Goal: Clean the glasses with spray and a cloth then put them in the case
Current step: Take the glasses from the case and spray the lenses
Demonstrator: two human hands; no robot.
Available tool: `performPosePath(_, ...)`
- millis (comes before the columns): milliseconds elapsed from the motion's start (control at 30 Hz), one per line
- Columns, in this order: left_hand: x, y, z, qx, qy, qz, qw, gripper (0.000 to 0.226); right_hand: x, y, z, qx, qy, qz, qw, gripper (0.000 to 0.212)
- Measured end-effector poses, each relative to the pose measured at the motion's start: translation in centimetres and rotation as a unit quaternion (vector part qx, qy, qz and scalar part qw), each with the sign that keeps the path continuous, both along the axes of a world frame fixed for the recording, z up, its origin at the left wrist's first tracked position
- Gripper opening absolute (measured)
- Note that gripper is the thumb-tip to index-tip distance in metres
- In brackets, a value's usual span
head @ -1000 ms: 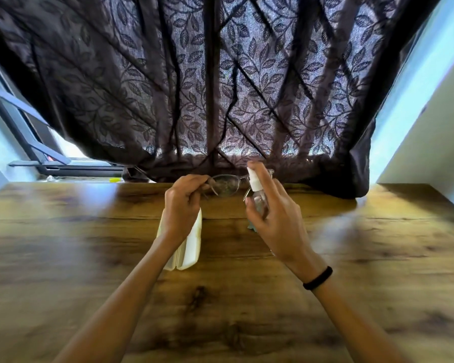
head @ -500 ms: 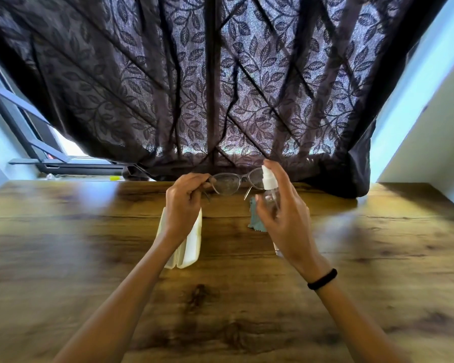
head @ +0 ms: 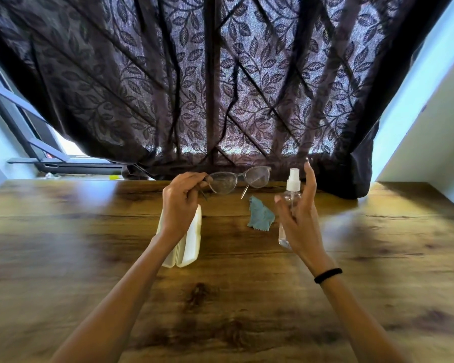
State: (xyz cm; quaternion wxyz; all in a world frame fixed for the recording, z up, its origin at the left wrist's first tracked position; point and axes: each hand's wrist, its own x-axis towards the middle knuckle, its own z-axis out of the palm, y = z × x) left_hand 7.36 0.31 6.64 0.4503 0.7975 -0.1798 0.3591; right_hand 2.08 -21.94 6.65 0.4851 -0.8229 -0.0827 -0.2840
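Beneath the left hand (head: pixel 180 203) pinching the glasses (head: pixel 237 180), the case (head: pixel 192 242) lies half-hidden; right hand (head: pixel 300 218) grips the bottle (head: pixel 288 203).

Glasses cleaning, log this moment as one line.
left hand: holds glasses | right hand: holds spray bottle | cloth: on table | case: on table

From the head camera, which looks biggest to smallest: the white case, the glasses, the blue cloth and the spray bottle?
1. White case, partly hidden by the left hand.
2. Spray bottle and glasses look alike; unranked.
3. Blue cloth, smallest.
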Motion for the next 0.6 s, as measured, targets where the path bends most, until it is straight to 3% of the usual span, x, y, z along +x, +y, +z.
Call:
performPosePath(367, -0.2, 0.0, 0.0, -0.017, 0.004, -0.01, 1.0, 0.03, 1.0, -2.3, -3.5, 0.016, 0.127, -0.016, 0.992, 0.072)
performPosePath(500, -0.3, 0.0, 0.1, -0.047, 0.011, -0.004, 0.999, 0.033, 0.7, -2.2, -2.8, 0.019, 0.1, -0.039, 0.994, 0.068)
performPosePath(600, -0.3, 0.0, 0.1, -0.061, 0.011, -0.005, 0.998, 0.031, 1.0, -2.1, -0.7, 0.0, 0.021, -0.086, 0.996, 0.048)
